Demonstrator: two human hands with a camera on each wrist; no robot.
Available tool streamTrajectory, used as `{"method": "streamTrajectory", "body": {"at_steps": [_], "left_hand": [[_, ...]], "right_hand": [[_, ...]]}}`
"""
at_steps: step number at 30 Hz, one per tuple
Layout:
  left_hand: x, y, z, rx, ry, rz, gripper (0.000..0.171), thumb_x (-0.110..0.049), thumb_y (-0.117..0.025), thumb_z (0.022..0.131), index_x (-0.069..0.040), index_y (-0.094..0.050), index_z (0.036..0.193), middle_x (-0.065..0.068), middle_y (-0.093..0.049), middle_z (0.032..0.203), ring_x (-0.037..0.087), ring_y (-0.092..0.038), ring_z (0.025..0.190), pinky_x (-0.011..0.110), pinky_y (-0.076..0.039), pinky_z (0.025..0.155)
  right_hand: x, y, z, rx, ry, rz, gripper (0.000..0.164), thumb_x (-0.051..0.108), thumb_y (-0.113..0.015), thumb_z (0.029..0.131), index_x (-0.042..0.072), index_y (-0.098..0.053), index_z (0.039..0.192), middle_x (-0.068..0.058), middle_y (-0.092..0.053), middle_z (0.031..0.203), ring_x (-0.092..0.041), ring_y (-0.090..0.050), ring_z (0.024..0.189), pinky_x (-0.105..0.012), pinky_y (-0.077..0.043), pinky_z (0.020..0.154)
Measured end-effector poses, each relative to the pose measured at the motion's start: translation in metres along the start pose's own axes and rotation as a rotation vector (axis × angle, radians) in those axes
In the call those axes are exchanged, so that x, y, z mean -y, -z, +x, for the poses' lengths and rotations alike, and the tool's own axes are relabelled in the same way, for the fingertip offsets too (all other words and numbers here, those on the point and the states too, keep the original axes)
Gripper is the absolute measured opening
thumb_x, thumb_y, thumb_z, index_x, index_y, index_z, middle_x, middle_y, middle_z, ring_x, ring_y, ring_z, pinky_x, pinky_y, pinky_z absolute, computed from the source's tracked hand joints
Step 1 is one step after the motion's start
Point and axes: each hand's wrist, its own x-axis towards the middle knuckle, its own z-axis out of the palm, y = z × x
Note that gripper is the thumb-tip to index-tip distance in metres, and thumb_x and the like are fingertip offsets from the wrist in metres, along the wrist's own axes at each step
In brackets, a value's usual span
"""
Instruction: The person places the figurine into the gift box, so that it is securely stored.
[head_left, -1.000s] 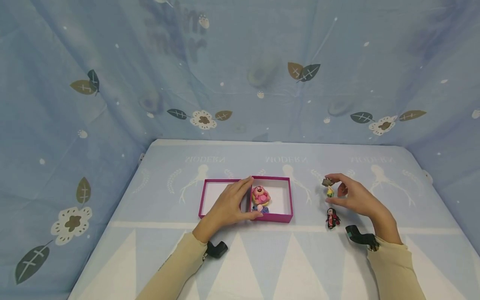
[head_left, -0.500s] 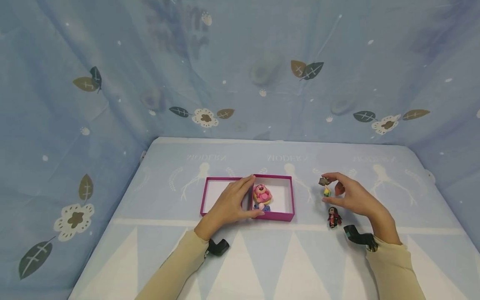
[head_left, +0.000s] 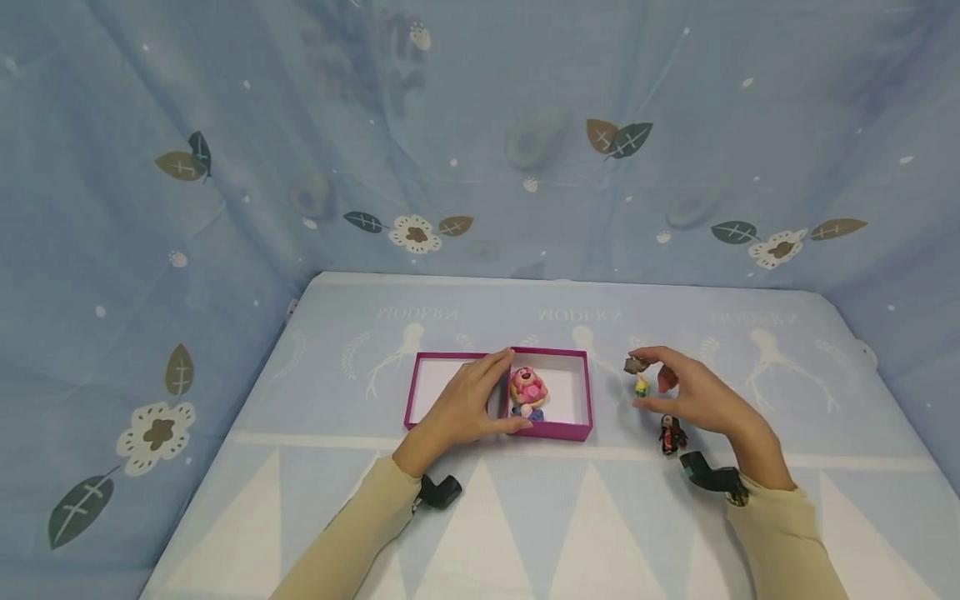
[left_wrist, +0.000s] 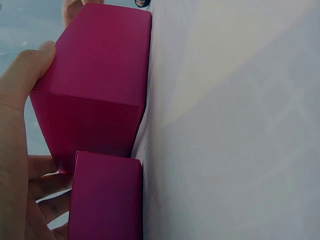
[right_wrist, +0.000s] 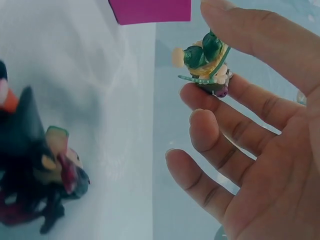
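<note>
My left hand (head_left: 463,407) grips the near-left corner of the right-hand magenta box (head_left: 561,431), with the thumb over its wall (left_wrist: 97,55) in the left wrist view. Inside this box lie a pink bear figurine (head_left: 528,388) and a blue piece (head_left: 534,414). My right hand (head_left: 693,398) pinches a small figurine (right_wrist: 204,56) with green feet, yellow clothing and a grey-brown top, held above the table to the right of the box. A dark-haired figurine (head_left: 672,435) in black and red stands on the table close to that hand.
A second, shallower magenta tray (head_left: 447,356) sits left of the box, partly covered by my left hand. Black wrist cameras (head_left: 441,492) jut from both sleeves. The patterned table (head_left: 675,533) meets a blue curtain (head_left: 480,150) at the back and sides.
The right hand has moved a little left toward the box, carrying the figurine. My left hand keeps its hold, and the whole view has shifted slightly.
</note>
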Motion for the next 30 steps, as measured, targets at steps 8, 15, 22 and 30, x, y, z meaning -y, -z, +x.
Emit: {"method": "streamTrajectory", "body": {"at_steps": [8,15,22,30], "left_hand": [[0.000,-0.001,0.001,-0.016,-0.018,0.000,0.100,-0.065,-0.071,0.075,-0.007,-0.038,0.150,0.004,-0.042,0.154,0.023,-0.045,0.137,0.041,-0.039,0.113],[0.001,-0.001,0.001,-0.015,-0.023,0.004,0.100,-0.065,-0.071,0.075,-0.008,-0.038,0.151,0.005,-0.042,0.153,0.023,-0.045,0.137,0.041,-0.039,0.112],[0.000,0.000,0.001,-0.011,-0.020,-0.001,0.100,-0.064,-0.072,0.075,-0.006,-0.038,0.150,0.005,-0.042,0.154,0.024,-0.045,0.137,0.041,-0.039,0.112],[-0.001,0.000,0.001,0.004,-0.002,0.004,0.101,-0.066,-0.070,0.075,-0.009,-0.037,0.151,0.004,-0.041,0.154,0.022,-0.043,0.139,0.041,-0.038,0.113]], "right_hand": [[0.006,-0.002,0.004,0.004,0.009,0.001,0.066,0.023,-0.082,0.080,0.004,-0.052,0.135,-0.004,-0.060,0.102,-0.021,-0.050,0.076,-0.024,-0.041,0.062],[0.009,-0.002,0.007,0.017,0.015,0.002,0.065,0.028,-0.082,0.080,0.006,-0.052,0.135,-0.003,-0.061,0.105,-0.022,-0.050,0.078,-0.024,-0.040,0.062],[0.017,-0.002,0.016,0.003,0.071,-0.001,0.065,0.022,-0.083,0.079,0.007,-0.053,0.134,-0.002,-0.063,0.110,-0.020,-0.051,0.081,-0.030,-0.047,0.067],[0.029,0.002,0.026,0.006,0.120,-0.012,0.068,0.024,-0.085,0.077,0.009,-0.053,0.135,-0.001,-0.062,0.116,-0.023,-0.058,0.091,-0.046,-0.051,0.084]]}}
